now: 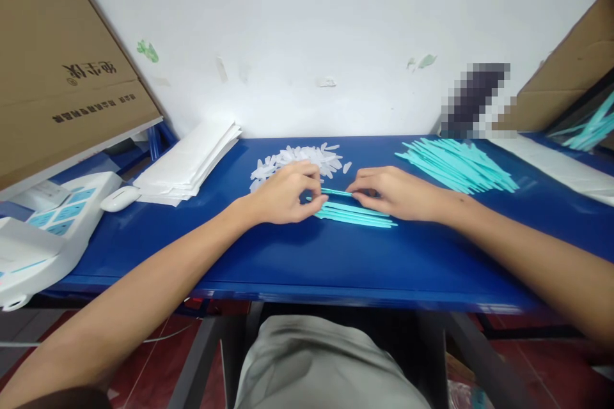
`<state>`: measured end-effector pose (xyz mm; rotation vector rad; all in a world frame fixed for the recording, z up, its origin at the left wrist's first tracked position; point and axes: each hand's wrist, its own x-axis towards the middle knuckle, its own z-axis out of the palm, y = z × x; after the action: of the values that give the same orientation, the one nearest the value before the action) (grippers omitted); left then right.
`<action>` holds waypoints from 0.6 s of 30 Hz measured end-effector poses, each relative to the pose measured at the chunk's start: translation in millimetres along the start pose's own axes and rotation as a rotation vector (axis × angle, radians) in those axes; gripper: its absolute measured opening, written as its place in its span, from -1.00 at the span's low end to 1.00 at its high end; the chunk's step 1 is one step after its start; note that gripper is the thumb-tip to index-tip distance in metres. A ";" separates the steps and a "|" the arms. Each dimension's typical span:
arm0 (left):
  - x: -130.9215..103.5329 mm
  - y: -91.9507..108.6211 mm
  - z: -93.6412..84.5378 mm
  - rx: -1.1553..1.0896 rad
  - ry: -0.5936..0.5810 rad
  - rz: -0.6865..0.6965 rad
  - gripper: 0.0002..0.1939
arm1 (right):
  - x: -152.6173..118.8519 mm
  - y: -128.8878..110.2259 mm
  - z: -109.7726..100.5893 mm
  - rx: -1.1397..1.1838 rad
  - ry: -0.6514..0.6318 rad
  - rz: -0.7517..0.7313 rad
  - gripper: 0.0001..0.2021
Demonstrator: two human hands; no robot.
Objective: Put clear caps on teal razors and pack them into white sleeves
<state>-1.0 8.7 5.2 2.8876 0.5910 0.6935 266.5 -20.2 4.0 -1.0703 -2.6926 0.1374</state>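
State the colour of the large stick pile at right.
The stick pile is turquoise; best view: head.

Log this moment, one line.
left hand and right hand: holding slim turquoise stick; nearer: turquoise stick row; behind: heap of small whitish pieces; surface: blue table

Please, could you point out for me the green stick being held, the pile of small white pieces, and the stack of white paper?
Green stick [338, 192]: head view, middle of its visible length.
White pile [302, 154]: head view, upper middle of the pile.
Paper stack [187, 156]: head view, middle of its top.
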 end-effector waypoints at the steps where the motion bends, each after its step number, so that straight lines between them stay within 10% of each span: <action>1: 0.5 -0.6 -1.0 0.046 0.017 -0.026 -0.63 | -0.1 0.1 0.0 0.000 0.001 0.001 -0.65; 18: -0.5 -21.2 -7.9 0.092 0.051 -0.277 -0.67 | -3.0 -2.5 3.4 -0.030 0.050 0.010 -0.66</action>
<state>-12.2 28.1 7.8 2.7944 1.0307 0.7166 266.1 -24.1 0.6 -1.0816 -2.6533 0.0714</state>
